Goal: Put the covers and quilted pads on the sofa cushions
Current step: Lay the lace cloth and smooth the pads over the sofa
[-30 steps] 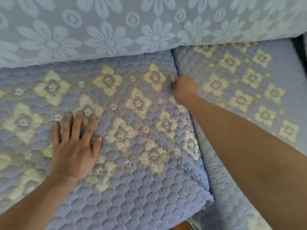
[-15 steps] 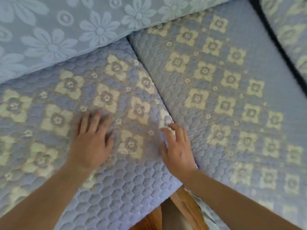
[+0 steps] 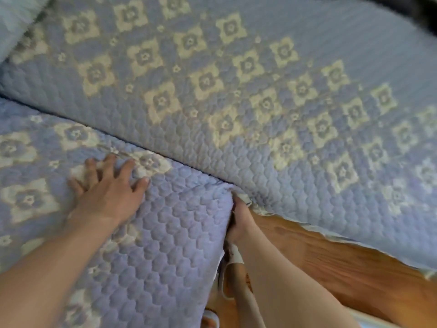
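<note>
Fingers spread and flat, the left hand (image 3: 107, 192) is pressing down on the near quilted pad (image 3: 165, 233), which is lying over its seat cushion. The right hand (image 3: 240, 221) is reaching in at that pad's front corner, beside the gap between the seats; its fingers are hidden by the fabric, so their grip cannot be told. The pad looks soft, light and floppy, likely best taken by its hemmed edge or corner. Two quilted pads are showing, the second pad (image 3: 260, 102) covering the neighbouring seat, above a wooden frame (image 3: 343, 268).
</note>
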